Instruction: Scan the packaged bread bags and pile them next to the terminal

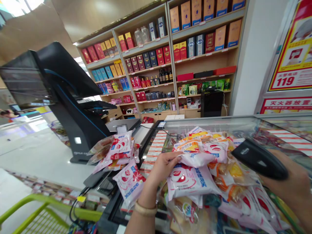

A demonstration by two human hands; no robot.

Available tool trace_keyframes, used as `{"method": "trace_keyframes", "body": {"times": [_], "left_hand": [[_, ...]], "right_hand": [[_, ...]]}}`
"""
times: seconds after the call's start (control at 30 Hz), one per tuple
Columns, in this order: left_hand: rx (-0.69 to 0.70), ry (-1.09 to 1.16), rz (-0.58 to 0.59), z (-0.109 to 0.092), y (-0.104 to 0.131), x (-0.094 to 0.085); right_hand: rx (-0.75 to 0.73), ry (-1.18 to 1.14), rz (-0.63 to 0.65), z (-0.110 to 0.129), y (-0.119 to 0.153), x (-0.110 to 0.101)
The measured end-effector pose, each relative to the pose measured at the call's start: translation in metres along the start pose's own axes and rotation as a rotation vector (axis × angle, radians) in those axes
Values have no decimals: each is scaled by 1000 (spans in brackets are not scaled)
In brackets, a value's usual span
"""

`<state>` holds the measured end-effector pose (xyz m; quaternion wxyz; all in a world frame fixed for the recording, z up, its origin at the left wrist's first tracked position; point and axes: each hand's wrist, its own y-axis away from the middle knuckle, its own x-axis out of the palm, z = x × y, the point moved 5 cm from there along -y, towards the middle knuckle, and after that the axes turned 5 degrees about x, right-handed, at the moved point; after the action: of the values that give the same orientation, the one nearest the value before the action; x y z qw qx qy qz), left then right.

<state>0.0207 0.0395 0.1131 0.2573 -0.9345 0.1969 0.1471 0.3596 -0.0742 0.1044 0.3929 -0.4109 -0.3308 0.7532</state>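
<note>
At lower centre, the left hand pinched a pink-and-white packet atop a heap; at lower right, the right hand gripped a black scanner. A tug could have slid slick wrappers loose.

Back shelves: filled with boxed goods and dark bottles
Red-and-yellow poster: printed with "119", mounted at the right
Green basket: partly shown at lower left
</note>
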Motion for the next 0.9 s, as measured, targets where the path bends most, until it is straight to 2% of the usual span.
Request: {"method": "trace_keyframes", "body": {"times": [0.07,0.2,0.3,0.4,0.47,0.57,0.77,0.9], "left_hand": [[-66,92,-135,6,2,-8],[-264,445,-409,22,8,-22],[-355,591,-494,28,10,-27],[-362,633,-536,30,10,-28],[-342,626,-538,31,9,-27],[-283,572,-527,31,8,-26],[-217,486,-499,31,7,-24],[-199,475,-475,28,5,-21]], "right_hand": [[-4,-2,24,-4,-2,-2],[-95,8,125,-8,-3,-8],[-148,33,128,-3,0,-15],[-121,49,108,9,0,-18],[-239,-21,181,28,-3,-15],[-419,-80,194,60,-13,-11],[-473,-121,179,113,-38,-2],[-513,-89,182,132,-44,4]]}}
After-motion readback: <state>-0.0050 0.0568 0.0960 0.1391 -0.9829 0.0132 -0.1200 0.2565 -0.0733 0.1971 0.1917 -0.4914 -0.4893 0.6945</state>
